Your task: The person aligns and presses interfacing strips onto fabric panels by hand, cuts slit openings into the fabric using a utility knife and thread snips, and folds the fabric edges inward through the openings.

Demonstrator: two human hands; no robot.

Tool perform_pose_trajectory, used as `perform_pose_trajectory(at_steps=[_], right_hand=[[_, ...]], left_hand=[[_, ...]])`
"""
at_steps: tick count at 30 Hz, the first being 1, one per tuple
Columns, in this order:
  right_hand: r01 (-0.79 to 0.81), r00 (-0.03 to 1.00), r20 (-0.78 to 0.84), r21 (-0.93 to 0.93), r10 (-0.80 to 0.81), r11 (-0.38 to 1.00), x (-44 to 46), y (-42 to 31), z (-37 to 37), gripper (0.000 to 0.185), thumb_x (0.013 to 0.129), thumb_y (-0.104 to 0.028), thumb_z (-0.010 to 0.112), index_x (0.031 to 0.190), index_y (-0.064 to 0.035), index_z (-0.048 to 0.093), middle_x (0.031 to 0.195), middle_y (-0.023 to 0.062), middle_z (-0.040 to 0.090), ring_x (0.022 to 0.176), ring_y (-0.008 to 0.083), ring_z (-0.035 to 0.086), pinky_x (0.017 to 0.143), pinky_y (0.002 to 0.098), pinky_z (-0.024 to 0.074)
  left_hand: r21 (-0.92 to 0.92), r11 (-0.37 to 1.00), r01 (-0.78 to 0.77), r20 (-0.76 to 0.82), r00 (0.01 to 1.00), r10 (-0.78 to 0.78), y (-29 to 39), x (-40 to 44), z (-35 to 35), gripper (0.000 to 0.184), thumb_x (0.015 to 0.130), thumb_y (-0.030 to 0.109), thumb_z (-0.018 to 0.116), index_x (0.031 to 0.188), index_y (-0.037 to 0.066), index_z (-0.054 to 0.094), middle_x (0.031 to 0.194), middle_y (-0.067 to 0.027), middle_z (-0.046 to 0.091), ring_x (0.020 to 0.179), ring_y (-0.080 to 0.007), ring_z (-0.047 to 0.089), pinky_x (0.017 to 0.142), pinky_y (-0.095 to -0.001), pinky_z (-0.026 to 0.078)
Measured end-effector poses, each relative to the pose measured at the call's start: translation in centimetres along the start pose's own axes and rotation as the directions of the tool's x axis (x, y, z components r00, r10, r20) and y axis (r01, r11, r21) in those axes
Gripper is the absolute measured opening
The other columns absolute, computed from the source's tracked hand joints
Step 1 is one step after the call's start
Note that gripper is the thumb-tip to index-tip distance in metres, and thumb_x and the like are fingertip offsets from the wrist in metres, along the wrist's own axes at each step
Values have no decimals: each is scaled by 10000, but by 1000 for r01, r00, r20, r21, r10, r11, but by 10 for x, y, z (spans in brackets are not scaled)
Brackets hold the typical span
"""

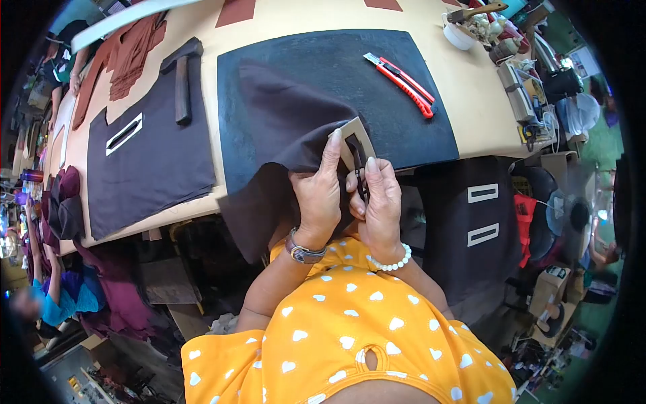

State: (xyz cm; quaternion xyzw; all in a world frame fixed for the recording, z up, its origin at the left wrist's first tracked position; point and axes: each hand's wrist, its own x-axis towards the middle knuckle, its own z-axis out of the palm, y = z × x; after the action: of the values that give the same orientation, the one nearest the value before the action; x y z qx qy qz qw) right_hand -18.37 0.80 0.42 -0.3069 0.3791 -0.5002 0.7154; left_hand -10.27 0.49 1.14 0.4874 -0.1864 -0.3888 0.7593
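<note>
One black mat (pixel 404 135) is supporting part of a dark cloth (pixel 289 101). The left hand (pixel 316 202) is clamping cloth, close beside the right hand (pixel 385 209). Three pale frames (pixel 113 143) (pixel 483 199) (pixel 470 240) are appearing set; a fourth frame (pixel 351 126) is seemingly awaiting completion, the right hand holding a small dark tool (pixel 364 192) there.

One hammer (pixel 182 91); one cutter (pixel 406 87); four slotted pieces (pixel 352 127)

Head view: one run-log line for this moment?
left hand: holding cream frame, dark cloth | right hand: holding small dark item, type unclear | red cutter: on black mat
</note>
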Motion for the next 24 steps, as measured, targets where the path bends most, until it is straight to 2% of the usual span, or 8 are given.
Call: perform_pose_trajectory(at_steps=[1,4,7,19,22,24], right_hand=[[13,1000,-2,3,-13,1000,0,0,1,198,945,-282,499,902,-107,419,689,25,547,412,24,357,374,160,269],[27,1000,6,37,-27,999,3,1,2,190,941,-271,510,904,-110,415,683,22,547,411,21,352,372,160,264],[26,1000,3,41,-26,999,3,2,1,179,932,-251,528,902,-115,416,675,19,544,407,16,343,369,160,257],[48,999,-4,77,-48,996,8,11,-7,158,910,-174,568,904,-118,420,641,6,530,421,-3,330,370,149,219],[-24,1000,8,50,23,998,10,1,-11,149,915,-169,560,908,-114,421,647,5,532,445,-3,353,386,148,233],[115,993,27,-119,-113,986,15,-6,-21,137,915,-139,554,931,-93,426,654,4,535,500,11,424,435,153,314]], left_hand=[[35,999,-30,1,1000,30,-2,0,-1,120,855,123,646,916,20,632,843,-4,628,688,-69,558,598,-225,451],[-64,997,-35,-13,999,35,-5,-4,-1,129,857,122,643,928,14,635,853,-13,632,697,-73,560,610,-229,452],[-87,996,-12,10,1000,12,-2,-5,-3,132,853,115,646,934,12,637,861,-14,635,722,-77,567,630,-234,458],[-69,997,26,50,998,-22,-5,0,-6,205,829,112,672,1000,13,615,945,-25,633,834,-102,585,746,-246,467],[-49,993,106,55,993,-103,-8,9,-8,202,828,113,671,998,17,618,959,-24,632,850,-105,585,772,-253,465],[-75,989,126,92,989,-119,-12,22,-9,204,829,111,667,1005,21,616,968,-23,630,862,-105,585,794,-256,460]])
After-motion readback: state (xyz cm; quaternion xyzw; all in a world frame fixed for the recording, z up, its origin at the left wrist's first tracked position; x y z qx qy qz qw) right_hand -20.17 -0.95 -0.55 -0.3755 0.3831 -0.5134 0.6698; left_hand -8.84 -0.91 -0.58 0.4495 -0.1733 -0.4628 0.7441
